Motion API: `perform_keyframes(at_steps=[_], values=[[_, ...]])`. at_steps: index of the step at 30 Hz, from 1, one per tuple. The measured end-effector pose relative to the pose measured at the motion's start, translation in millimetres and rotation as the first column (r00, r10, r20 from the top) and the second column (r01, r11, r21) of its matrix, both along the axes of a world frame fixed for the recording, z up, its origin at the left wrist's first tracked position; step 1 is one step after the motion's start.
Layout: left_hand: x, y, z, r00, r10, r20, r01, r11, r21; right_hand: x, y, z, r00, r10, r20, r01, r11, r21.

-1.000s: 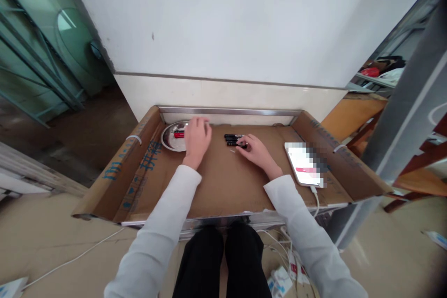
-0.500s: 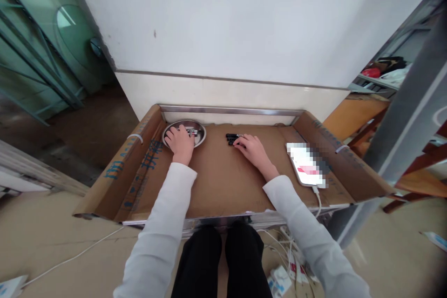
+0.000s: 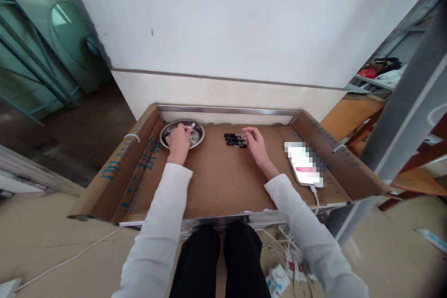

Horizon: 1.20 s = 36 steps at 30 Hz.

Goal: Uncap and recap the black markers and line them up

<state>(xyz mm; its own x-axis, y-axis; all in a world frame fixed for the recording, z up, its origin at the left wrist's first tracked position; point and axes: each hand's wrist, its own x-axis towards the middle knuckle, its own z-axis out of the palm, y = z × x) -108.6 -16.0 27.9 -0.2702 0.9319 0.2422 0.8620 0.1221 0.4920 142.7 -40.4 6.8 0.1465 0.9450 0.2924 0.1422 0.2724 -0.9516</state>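
My left hand [image 3: 179,140] rests over the near side of a round metal dish [image 3: 198,129] at the back left of the cardboard-lined table [image 3: 223,181]. Its fingers are curled round a thin light stick-like thing that points up out of the dish. My right hand [image 3: 256,143] lies beside a small row of black pens or markers [image 3: 233,139] at the back middle, fingertips touching their right ends. Whether it grips one is hidden.
A phone [image 3: 303,164] with a lit screen lies at the right, with a white cable [image 3: 316,198] running off the front edge. Raised cardboard flaps [image 3: 122,158] wall both sides. A white wall stands behind. Cables and small boxes [image 3: 279,279] lie on the floor.
My left hand went from above the table's middle left into the dish and closed on something there. My right hand stayed at the black pens, shifting slightly.
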Motion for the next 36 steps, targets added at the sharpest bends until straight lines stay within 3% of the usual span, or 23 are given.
perform_keyframes(at_steps=[2, 5, 8, 11, 16, 23, 28, 33, 35, 36], values=[[6.9, 0.4, 3.5, 0.982, -0.146, 0.123, 0.127, 0.981, 0.150, -1.1, 1.1, 2.8, 0.975, 0.093, -0.203, -0.109, 0.991, -0.072], [26.7, -4.0, 8.6, 0.832, -0.483, 0.273, 0.386, 0.857, 0.342, -3.9, -1.5, 12.4, 0.881, 0.240, -0.408, -0.323, 0.935, -0.147], [49.3, -13.7, 10.1, 0.659, -0.695, 0.287, 0.579, 0.713, 0.396, -5.7, -5.9, 22.4, 0.786, 0.327, -0.524, -0.478, 0.860, -0.180], [64.6, -22.3, 7.2, 0.575, -0.786, 0.229, 0.691, 0.616, 0.378, -3.6, -6.7, 23.7, 0.744, 0.331, -0.581, -0.522, 0.830, -0.195], [72.8, -23.7, 1.7, 0.552, -0.753, 0.358, 0.613, 0.658, 0.438, 1.4, -4.1, 12.7, 0.787, 0.301, -0.539, -0.508, 0.812, -0.288], [74.4, -23.8, 7.0, 0.492, -0.733, 0.470, 0.492, 0.679, 0.544, 2.9, -3.0, 15.1, 0.709, 0.315, -0.631, -0.603, 0.736, -0.309], [73.4, -22.5, 8.2, 0.476, -0.704, 0.527, 0.375, 0.705, 0.602, 6.4, -0.1, 14.8, 0.709, 0.283, -0.646, -0.616, 0.694, -0.372], [65.5, -11.8, 8.0, 0.482, -0.636, 0.603, 0.169, 0.742, 0.648, 11.3, 0.7, 12.2, 0.723, 0.210, -0.658, -0.556, 0.742, -0.374], [61.7, -8.4, 7.8, 0.462, -0.625, 0.629, 0.171, 0.759, 0.628, 13.9, 2.0, 10.0, 0.742, 0.188, -0.643, -0.501, 0.792, -0.348], [60.6, -7.8, 7.5, 0.442, -0.632, 0.636, 0.235, 0.766, 0.599, 15.3, 2.8, 8.8, 0.761, 0.180, -0.623, -0.463, 0.824, -0.327]])
